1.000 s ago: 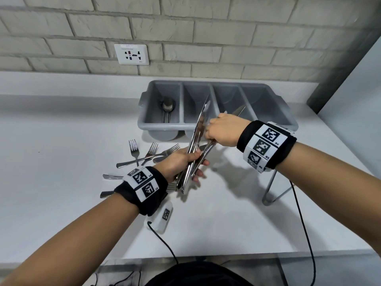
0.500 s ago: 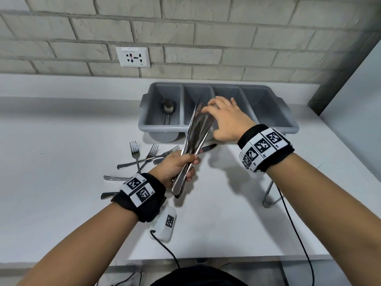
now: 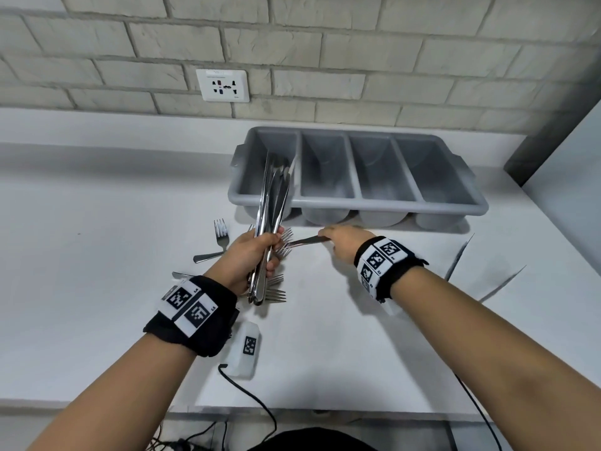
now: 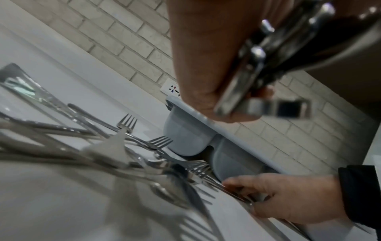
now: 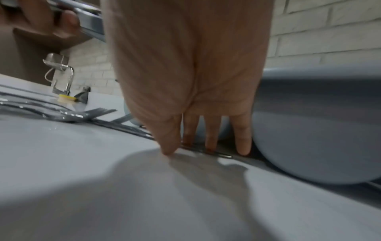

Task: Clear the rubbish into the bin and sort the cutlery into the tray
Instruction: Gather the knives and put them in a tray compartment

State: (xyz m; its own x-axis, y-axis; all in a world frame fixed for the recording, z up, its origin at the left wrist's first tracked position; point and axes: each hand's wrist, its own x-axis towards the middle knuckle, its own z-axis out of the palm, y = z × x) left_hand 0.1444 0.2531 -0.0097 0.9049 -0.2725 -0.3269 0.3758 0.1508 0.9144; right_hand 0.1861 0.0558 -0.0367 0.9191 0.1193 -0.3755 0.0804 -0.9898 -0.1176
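Observation:
My left hand [image 3: 257, 252] grips a bundle of table knives [image 3: 273, 190] by the handles. Their blades point up and away, over the left end of the grey four-compartment tray [image 3: 357, 203]. In the left wrist view the knife handles [image 4: 257, 65] cross the palm. My right hand [image 3: 338, 239] is down on the white counter just in front of the tray, and its thumb and fingertips pinch the handle of a fork [image 3: 304, 240] lying there. The same pinch shows in the left wrist view on the fork [image 4: 218, 185]. What lies in the leftmost compartment is hidden behind the knives.
Several loose forks [image 3: 221, 232] lie on the counter around and under my left hand. A white tagged box [image 3: 245, 349] with a black cable sits below my left wrist. A wall socket [image 3: 222, 85] is on the brick wall, and a white panel [image 3: 572, 190] bounds the right side.
My right hand has left the knife bundle and come down to the counter in front of the tray, onto a fork's handle. The left hand still holds the knives, now further left.

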